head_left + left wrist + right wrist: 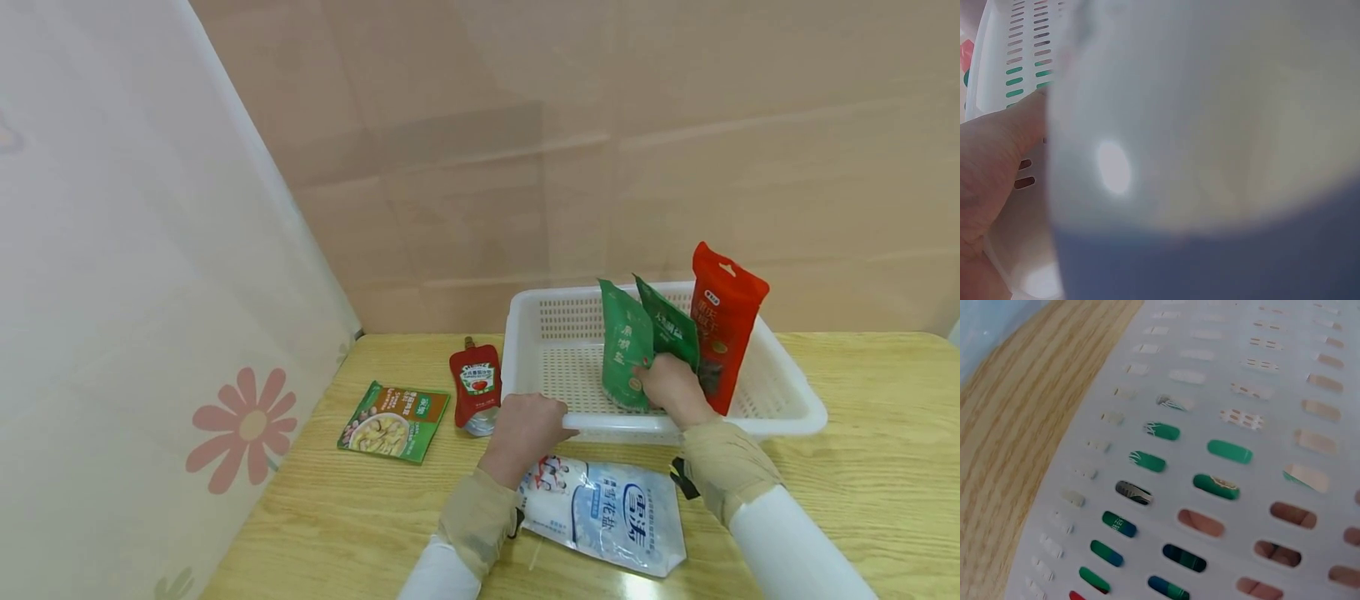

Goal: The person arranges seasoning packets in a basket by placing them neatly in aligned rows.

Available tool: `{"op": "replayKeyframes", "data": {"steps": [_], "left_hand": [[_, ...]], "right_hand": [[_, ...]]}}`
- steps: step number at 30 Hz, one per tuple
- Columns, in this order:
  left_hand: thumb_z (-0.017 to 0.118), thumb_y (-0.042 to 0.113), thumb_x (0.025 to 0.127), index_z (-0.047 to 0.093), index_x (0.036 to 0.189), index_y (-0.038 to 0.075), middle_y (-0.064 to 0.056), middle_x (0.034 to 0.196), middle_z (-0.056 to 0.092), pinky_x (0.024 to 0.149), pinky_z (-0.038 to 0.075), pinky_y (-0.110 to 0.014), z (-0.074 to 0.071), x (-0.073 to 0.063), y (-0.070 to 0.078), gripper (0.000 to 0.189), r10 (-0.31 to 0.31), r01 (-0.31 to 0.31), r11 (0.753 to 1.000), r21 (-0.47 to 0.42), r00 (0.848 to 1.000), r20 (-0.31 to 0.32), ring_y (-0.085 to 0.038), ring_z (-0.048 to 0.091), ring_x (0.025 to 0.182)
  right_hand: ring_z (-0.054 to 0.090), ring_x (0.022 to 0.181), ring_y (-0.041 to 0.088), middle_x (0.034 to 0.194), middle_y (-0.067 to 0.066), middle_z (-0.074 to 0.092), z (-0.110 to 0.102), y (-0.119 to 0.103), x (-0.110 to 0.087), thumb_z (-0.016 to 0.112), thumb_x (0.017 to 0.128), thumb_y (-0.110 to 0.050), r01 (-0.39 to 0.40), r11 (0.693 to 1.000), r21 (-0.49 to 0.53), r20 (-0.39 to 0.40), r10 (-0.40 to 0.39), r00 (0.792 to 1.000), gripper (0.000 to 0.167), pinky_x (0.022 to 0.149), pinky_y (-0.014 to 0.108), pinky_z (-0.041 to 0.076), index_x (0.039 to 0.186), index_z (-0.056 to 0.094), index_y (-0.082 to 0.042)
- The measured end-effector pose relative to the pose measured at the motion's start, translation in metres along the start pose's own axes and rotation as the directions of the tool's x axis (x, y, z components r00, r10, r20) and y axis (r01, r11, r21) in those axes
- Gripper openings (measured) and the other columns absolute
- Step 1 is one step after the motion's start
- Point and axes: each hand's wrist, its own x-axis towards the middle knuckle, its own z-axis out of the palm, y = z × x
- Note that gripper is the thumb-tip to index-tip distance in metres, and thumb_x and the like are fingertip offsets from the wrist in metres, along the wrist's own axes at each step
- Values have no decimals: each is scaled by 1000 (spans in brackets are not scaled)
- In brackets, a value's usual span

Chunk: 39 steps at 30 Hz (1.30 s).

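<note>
My left hand [527, 425] grips the front left rim of a white plastic basket [795, 400]; its thumb [1013, 128] shows against the slotted wall in the left wrist view. Inside the basket, my right hand [672, 385] holds the lower part of a light green salt pouch [626, 342]. A darker green pouch [669, 325] leans just behind the fingers. To its right a tall red packet [723, 325] stands tilted, rising above the rim. Through the basket's slots in the right wrist view, parts of the right hand's fingers [1279, 553] show beside green packaging.
On the wooden table, a white and blue salt bag [607, 512] lies in front of the basket, between my forearms. Left of the basket are a red ketchup pouch [476, 383] and a green and brown soup packet [393, 421]. A papered wall [465, 167] stands behind.
</note>
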Motion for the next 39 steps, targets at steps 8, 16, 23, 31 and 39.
{"op": "replayKeyframes", "data": {"steps": [8, 16, 23, 31, 39], "left_hand": [[68, 58, 79, 76, 87, 27, 11, 61, 66, 46, 41, -17, 0, 0, 0, 33, 8, -8, 1000, 12, 1000, -8, -5, 48, 47], [68, 58, 79, 76, 86, 27, 11, 61, 66, 45, 40, -17, -1, 1, 2, 33, 16, -16, 1000, 23, 1000, -8, -5, 49, 47], [68, 58, 79, 76, 87, 28, 11, 60, 65, 45, 39, -17, -3, 2, 3, 32, 16, -16, 1000, 13, 1000, 8, -5, 49, 47], [67, 58, 80, 76, 87, 27, 11, 60, 65, 45, 39, -17, -3, 1, 1, 33, 25, -25, 999, 24, 1000, -9, -5, 49, 47], [68, 58, 79, 76, 86, 26, 11, 61, 66, 45, 40, -18, -3, -1, 0, 34, 13, -13, 1000, 19, 1000, -3, -6, 49, 47]], "right_hand": [[47, 56, 17, 56, 0, 35, 0, -1, -1, 42, 100, -15, 19, 1000, -22, -64, -20, 998, 37, 51, 25, 35, 64, 45, -6], [50, 60, 20, 58, 3, 39, -1, -1, -1, 42, 99, -15, 0, 1000, -21, -77, -1, 997, 34, 53, 27, 37, 70, 52, 1], [52, 66, 25, 65, 9, 48, -4, 0, -2, 42, 98, -14, -5, 998, -56, -59, 2, 998, 33, 58, 30, 42, 82, 59, 10], [53, 61, 20, 59, 4, 45, -8, -1, 0, 41, 99, -14, -6, 998, -69, 12, 7, 1000, 35, 55, 26, 41, 85, 59, 12], [57, 60, 15, 64, 6, 54, -11, 2, 0, 38, 101, -16, -54, 999, 0, 126, 53, 991, 38, 56, 24, 46, 100, 57, 18]]}}
